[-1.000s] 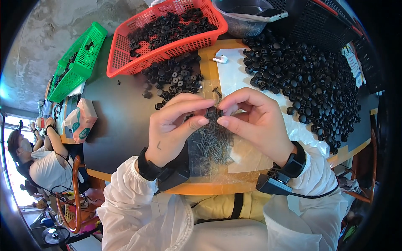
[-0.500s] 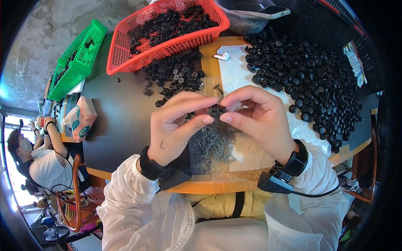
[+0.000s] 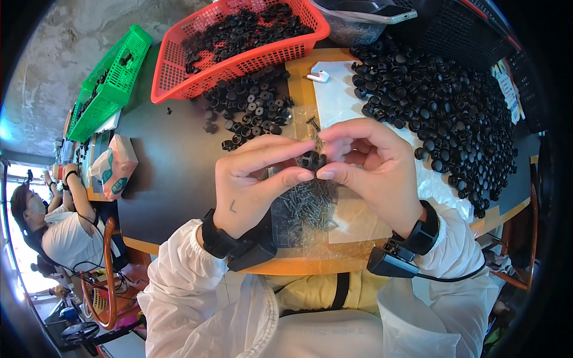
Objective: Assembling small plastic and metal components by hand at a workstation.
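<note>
Left hand [image 3: 253, 179] and right hand [image 3: 375, 170] pinched small round black plastic part [image 3: 309, 160], thin grey metal screws [image 3: 310, 206] lay heaped beneath.

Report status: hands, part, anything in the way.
Left hand, right hand: pinching black part between them. Screws: loose pile, lower in view. Nothing visibly blocking the grip.

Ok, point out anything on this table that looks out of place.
A white earbud lies at the corner of the white sheet, an odd personal item beside black parts. One small black piece sits alone, left of the pile below the red basket.
</note>
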{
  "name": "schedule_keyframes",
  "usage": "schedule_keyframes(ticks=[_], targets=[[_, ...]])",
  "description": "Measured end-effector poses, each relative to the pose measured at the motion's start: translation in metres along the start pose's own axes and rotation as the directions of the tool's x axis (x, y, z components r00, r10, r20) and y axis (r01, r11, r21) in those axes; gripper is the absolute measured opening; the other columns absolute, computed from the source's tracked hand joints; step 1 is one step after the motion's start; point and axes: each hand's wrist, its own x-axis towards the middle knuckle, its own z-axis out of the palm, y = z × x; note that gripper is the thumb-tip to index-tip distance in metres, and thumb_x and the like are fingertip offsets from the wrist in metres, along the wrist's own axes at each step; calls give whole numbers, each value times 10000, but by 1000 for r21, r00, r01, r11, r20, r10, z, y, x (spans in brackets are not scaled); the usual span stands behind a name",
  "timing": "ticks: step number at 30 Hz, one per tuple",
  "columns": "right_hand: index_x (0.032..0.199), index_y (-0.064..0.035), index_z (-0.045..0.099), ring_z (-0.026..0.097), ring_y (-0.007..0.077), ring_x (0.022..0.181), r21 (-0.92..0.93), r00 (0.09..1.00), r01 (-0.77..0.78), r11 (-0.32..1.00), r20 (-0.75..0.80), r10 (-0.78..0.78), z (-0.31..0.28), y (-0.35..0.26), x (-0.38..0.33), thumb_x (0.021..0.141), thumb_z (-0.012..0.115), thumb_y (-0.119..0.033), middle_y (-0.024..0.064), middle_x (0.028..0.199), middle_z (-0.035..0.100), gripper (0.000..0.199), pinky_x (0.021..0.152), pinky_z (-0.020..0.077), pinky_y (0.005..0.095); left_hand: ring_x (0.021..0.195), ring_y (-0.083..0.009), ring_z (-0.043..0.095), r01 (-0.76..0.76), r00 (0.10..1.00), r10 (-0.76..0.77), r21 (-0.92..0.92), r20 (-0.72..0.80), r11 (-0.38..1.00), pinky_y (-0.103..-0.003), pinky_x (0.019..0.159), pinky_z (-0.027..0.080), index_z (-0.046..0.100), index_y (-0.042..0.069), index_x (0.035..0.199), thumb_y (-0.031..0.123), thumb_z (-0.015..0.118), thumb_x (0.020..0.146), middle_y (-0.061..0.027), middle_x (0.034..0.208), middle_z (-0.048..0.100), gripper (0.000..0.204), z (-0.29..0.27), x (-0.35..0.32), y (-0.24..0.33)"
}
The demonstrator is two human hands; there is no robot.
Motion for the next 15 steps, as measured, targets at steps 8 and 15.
schedule_keyframes(ticks=[8, 15], targets=[[1024, -2, 685, 618, 137, 954, -99, 992, 113, 989, 70, -106, -4, 5, 1, 803, 690, 52, 87, 1058, 628, 228, 825, 526, 246, 889, -136, 609, 32, 998, -33, -13, -60, 999, -249, 774, 505, 664, -26, 1118, -35, 737, 766, -110, 1055, 634, 359, 2, -1, 4], [1069, -8, 668, 606, 123, 922, -4, 996, 39, 999, 75, -39, -6, 7, 2, 806, 685, 52, 78, 1066, 622, 270, 792, 508, 223, 874, -140, 613, -9, 999, 12, 77, -34, 997, -244, 753, 507, 682, -2, 1095, -50, 736, 753, -114, 1057, 634, 349, 1, -1, 2]])
